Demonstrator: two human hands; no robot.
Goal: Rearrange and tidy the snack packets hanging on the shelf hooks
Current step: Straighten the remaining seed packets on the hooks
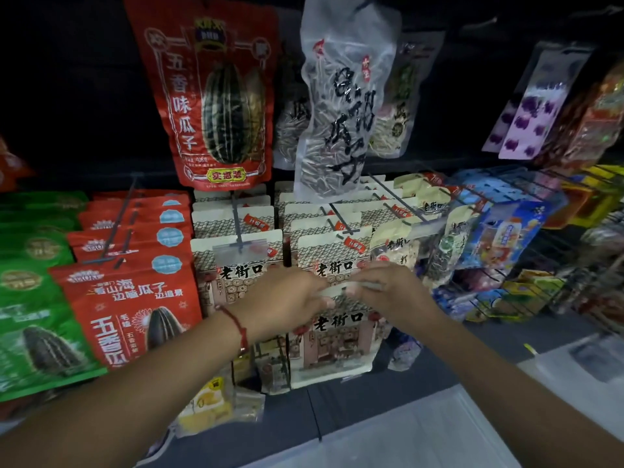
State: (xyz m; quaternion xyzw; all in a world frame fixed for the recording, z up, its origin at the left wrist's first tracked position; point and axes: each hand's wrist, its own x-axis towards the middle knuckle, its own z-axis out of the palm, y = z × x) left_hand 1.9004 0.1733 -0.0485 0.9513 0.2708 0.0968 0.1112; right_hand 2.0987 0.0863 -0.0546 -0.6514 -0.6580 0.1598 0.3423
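Observation:
A cream snack packet (332,349) with black characters and a drawn shopfront hangs in front of me, at the front of a row of like packets (324,251) on a shelf hook (341,219). My left hand (287,297), with a red string on the wrist, pinches the packet's top edge from the left. My right hand (388,292) pinches the same top edge from the right. A second row of the same cream packets (236,228) hangs just to the left on its own hook.
Red packets (128,298) and green packets (30,315) hang at the left. Above hang a big red melon-seed bag (216,96) and a clear seed bag (341,106). Blue and mixed packets (499,224) on wire hooks crowd the right. A pale floor (422,434) lies below.

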